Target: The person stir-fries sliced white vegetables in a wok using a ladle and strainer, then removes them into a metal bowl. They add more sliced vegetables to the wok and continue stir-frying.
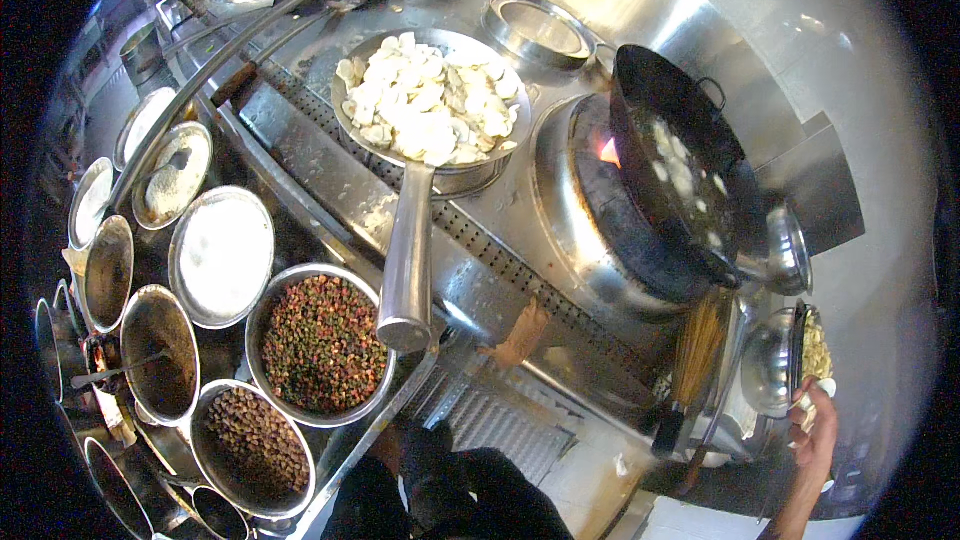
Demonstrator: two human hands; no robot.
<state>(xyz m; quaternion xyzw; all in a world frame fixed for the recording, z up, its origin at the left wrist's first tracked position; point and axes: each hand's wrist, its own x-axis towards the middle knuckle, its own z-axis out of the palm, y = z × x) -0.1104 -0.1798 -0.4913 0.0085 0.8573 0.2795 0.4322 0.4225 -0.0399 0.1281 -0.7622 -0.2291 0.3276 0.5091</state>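
At the far right, my right hand [814, 420] has its fingers closed on some pale food slices [805, 414]. Just beyond it is a steel bowl [769, 364], with pale food pieces [816, 349] at its far side. My left hand is out of view. A dark wok [641, 90] tilts on the round burner [577, 202], where a flame shows; several white pieces [679, 165] lie in liquid inside it. Before me, a long-handled steel pan [405, 255] is heaped with pale, round-edged slices [427, 101].
At left stand several steel bowls, including one of reddish-green peppercorns [322, 345], one of brown spice [255, 442] and one of white powder [223, 255]. A long-handled ladle [247, 45] crosses above. A bamboo wok brush [697, 352] and crumpled brown cloth-like item [523, 331] lie along the stove front.
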